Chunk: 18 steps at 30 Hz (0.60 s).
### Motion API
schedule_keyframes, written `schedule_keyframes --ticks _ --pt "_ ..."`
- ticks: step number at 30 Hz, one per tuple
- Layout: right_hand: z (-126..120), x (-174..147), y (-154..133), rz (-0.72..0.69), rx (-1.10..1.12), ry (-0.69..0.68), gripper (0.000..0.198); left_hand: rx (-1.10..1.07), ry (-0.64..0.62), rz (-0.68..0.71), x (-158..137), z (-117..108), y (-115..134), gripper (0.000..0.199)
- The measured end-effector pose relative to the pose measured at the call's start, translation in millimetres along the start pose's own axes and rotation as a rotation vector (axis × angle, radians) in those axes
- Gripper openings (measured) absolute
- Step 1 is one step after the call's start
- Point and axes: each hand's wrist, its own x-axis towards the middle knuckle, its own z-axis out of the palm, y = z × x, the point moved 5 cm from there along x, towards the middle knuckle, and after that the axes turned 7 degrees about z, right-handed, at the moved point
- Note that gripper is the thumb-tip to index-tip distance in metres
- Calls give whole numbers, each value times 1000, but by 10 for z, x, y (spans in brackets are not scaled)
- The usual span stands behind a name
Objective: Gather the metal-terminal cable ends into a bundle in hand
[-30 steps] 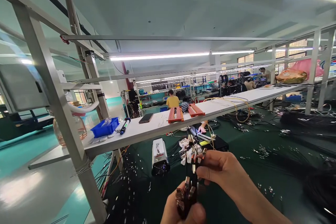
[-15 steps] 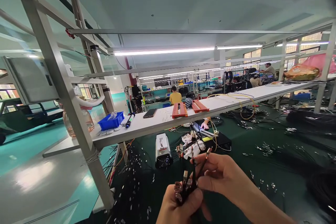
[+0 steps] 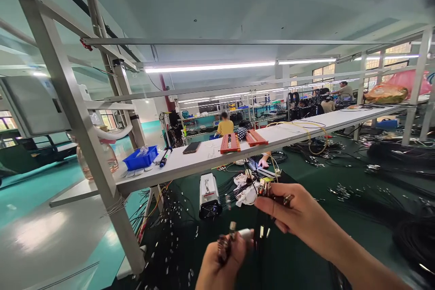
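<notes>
The right hand [image 3: 299, 215] has lifted toward 1 o'clock, away from the left hand [image 3: 220, 263], and pinches a few connector ends [image 3: 272, 190]. The left hand is closed around the remaining bundle of cable ends [image 3: 226, 242]; the hands, bunched together a second ago, are now apart. Black wires [image 3: 261, 231] hang between them above the green worktable [image 3: 340, 181].

A single camera sits on the person's head, facing forward and slightly down. Both hands, the left hand [image 3: 217, 265] and right hand [image 3: 299, 213], show close at the bottom edge; the green tabletop [image 3: 340, 217] and white shelf [image 3: 210, 158] stretch away beyond.
</notes>
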Motion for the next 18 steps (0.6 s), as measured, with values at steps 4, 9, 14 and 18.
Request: schedule_keyframes --ticks 4,9,14,18 --pt "-12 -37 -79 -51 -200 46 33 54 166 -17 -8 -151 54 58" --pt "136 -32 -116 -41 -205 -28 33 -11 18 58 -13 95 156 52" --pt "52 -8 -147 -50 -197 -30 22 61 -121 46 32 168 208 41" --pt "41 -12 -114 28 -82 -133 21 97 -122 -8 46 120 153 48"
